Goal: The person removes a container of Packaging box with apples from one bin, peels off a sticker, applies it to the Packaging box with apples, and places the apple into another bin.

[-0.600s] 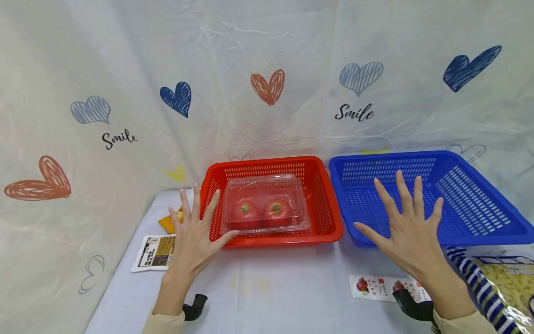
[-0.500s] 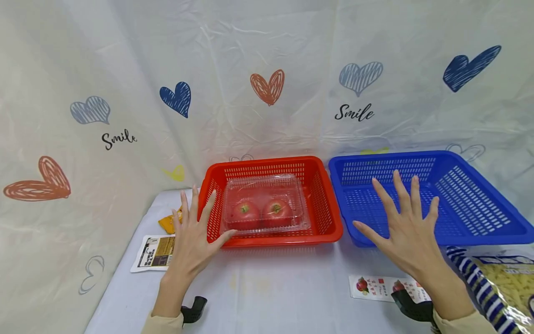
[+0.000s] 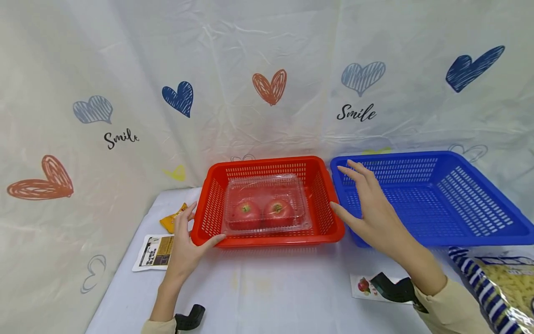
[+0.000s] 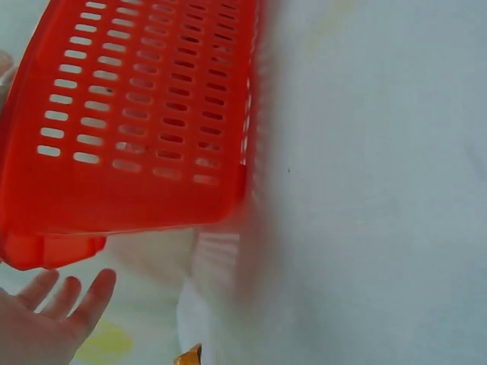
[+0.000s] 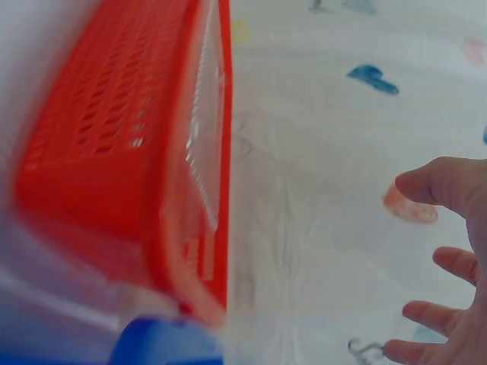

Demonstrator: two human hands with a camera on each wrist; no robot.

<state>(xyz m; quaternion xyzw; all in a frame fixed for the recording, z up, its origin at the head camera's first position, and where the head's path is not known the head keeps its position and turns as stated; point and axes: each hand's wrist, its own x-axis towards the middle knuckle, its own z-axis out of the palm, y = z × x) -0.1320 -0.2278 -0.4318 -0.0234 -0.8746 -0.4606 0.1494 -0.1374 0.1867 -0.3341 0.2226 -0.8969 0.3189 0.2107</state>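
Observation:
A red plastic basket (image 3: 271, 240) holds a clear clamshell box (image 3: 264, 188) with two tomatoes (image 3: 245, 215) in it. My left hand (image 3: 185, 248) is at the basket's left end, thumb by the front rim and fingers loosely bent outside the left wall. The left wrist view has the fingers of this hand (image 4: 47, 323) just off the corner of the basket (image 4: 129, 201). Over the near left part of a blue basket (image 3: 479, 239), my right hand (image 3: 381, 222) reaches toward the red basket's right rim, thumb and fingers apart. In the right wrist view this hand (image 5: 464, 296) holds nothing.
A yellow packet (image 3: 168, 224) and a white-and-brown pouch (image 3: 152, 253) lie left of my left hand. A printed card (image 3: 362, 285) is under my right forearm. A striped pasta bag (image 3: 500, 287) lies front right. A heart-printed sheet (image 3: 233, 111) hangs behind the baskets.
Both hands were spread wide above the table. My right hand has swung left toward the red basket and turned side-on; my left has lowered to its left end, fingers bending.

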